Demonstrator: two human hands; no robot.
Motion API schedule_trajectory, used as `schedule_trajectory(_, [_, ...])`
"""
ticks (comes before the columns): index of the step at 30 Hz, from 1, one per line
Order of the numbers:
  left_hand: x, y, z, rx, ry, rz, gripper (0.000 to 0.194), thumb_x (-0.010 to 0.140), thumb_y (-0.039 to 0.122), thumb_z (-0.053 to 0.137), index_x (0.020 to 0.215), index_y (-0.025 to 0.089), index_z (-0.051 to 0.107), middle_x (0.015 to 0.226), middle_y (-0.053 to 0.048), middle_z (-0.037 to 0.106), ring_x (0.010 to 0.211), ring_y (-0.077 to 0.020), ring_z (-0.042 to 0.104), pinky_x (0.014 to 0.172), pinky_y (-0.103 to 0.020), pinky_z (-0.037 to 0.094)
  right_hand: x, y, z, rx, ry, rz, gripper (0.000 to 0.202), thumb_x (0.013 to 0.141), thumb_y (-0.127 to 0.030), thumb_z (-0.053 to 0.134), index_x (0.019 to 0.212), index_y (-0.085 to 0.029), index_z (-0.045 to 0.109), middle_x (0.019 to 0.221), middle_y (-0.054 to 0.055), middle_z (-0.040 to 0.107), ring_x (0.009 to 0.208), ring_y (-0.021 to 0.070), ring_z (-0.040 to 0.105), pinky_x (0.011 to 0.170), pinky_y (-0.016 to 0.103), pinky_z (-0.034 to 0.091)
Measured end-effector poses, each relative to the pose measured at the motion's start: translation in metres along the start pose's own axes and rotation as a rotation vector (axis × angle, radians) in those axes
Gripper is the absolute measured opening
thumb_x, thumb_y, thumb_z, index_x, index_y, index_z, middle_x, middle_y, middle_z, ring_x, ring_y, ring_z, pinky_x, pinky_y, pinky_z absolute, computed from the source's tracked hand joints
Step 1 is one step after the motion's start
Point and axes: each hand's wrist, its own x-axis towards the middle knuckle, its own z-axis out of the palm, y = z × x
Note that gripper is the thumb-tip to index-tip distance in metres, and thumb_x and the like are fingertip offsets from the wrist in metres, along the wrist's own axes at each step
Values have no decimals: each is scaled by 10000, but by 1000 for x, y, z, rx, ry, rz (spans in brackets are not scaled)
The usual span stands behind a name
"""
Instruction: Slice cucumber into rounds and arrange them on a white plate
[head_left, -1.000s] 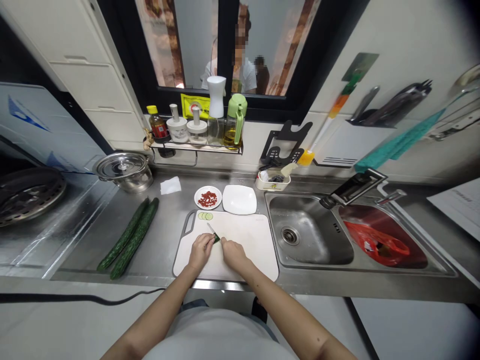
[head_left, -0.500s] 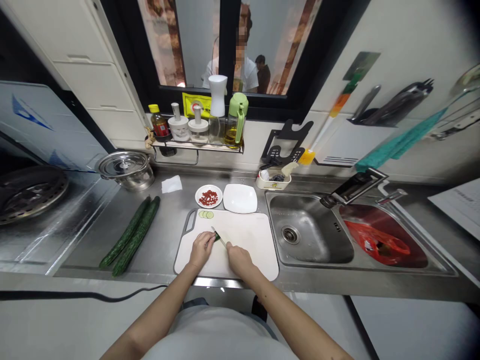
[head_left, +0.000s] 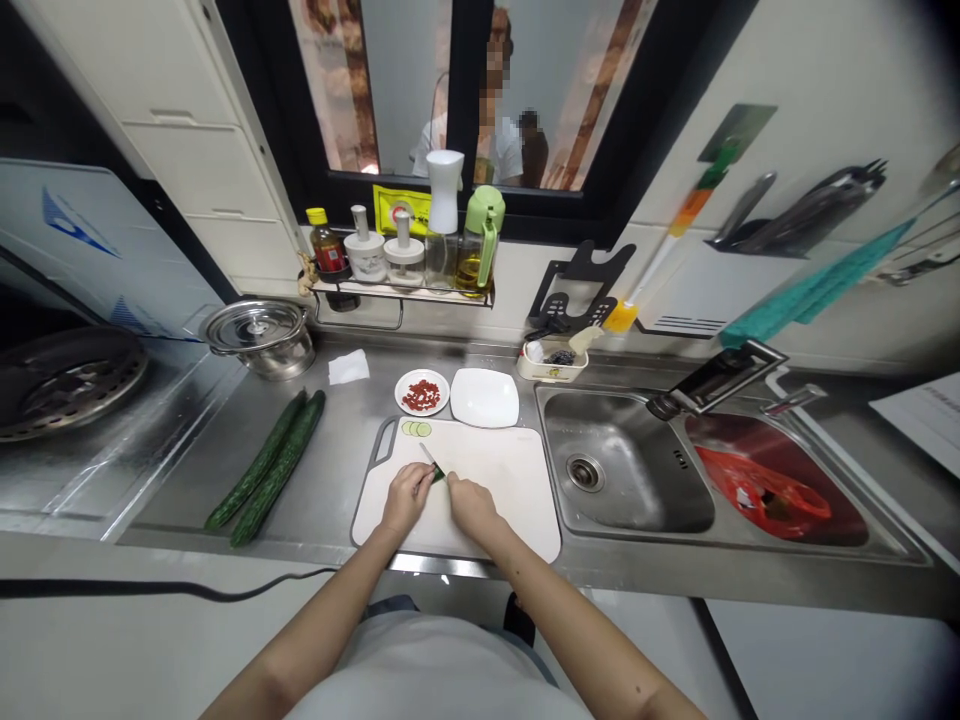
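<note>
On the white cutting board (head_left: 502, 500), my left hand (head_left: 407, 497) is closed on a small dark green cucumber piece (head_left: 438, 473). My right hand (head_left: 472, 510) grips a knife (head_left: 429, 452), its blade pointing up and left beside the piece. Several thin cucumber slices (head_left: 416, 429) overlap at the board's upper left. Behind the board are a round plate (head_left: 401, 392) with chopped red bits and a white square plate (head_left: 484, 397). Two whole cucumbers (head_left: 279, 468) lie side by side on the counter to the left.
A lidded steel pot (head_left: 262, 340) and a white cloth (head_left: 349, 367) stand behind the cucumbers. To the right is a double sink (head_left: 626, 460) with a red bag (head_left: 765, 495). Seasoning bottles line a rack (head_left: 405, 292) below the window, where people show in the glass.
The view has shifted slightly. My right hand and the knife have moved a little left, closer to my left hand and the cucumber piece.
</note>
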Motion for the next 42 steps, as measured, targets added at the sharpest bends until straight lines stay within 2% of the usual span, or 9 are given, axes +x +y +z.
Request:
schedule_trajectory(8, [0, -1, 0, -4, -5, 0, 217, 906, 288, 455, 946, 201, 649, 920, -65, 670, 887, -181, 608, 813, -358, 506, 10, -9, -6, 6, -4, 22, 336, 886, -71, 307, 1170, -124, 476, 966, 143, 671, 952, 203, 640, 752, 288, 462])
schedule_trajectory(15, [0, 3, -2, 4, 13, -11, 202, 901, 275, 465, 946, 206, 649, 937, -64, 670, 901, -181, 608, 819, -348, 503, -15, 0, -1, -29, -5, 22, 359, 878, -55, 290, 1177, -116, 479, 949, 157, 674, 933, 223, 645, 750, 316, 463])
schedule_trajectory(22, [0, 4, -3, 10, 7, -5, 192, 901, 262, 468, 944, 202, 645, 934, -58, 672, 898, -173, 611, 813, -337, 505, -34, 8, 4, -54, -66, 45, 351, 855, -54, 336, 1176, -120, 464, 937, 158, 674, 924, 234, 647, 731, 315, 465])
schedule_trajectory(33, [0, 2, -2, 6, 5, 12, 200, 902, 259, 467, 958, 196, 649, 946, -61, 672, 903, -173, 609, 820, -337, 502, -10, -2, -2, -16, 2, 24, 334, 868, -54, 308, 1137, -126, 493, 937, 141, 677, 922, 211, 645, 745, 295, 461])
schedule_trajectory(42, [1, 2, -2, 3, -16, -10, 211, 903, 281, 457, 937, 196, 647, 939, -63, 671, 900, -177, 609, 825, -333, 495, 3, -11, -13, 2, -26, 44, 337, 862, -45, 325, 1144, -124, 492, 974, 139, 672, 945, 216, 640, 747, 299, 466])
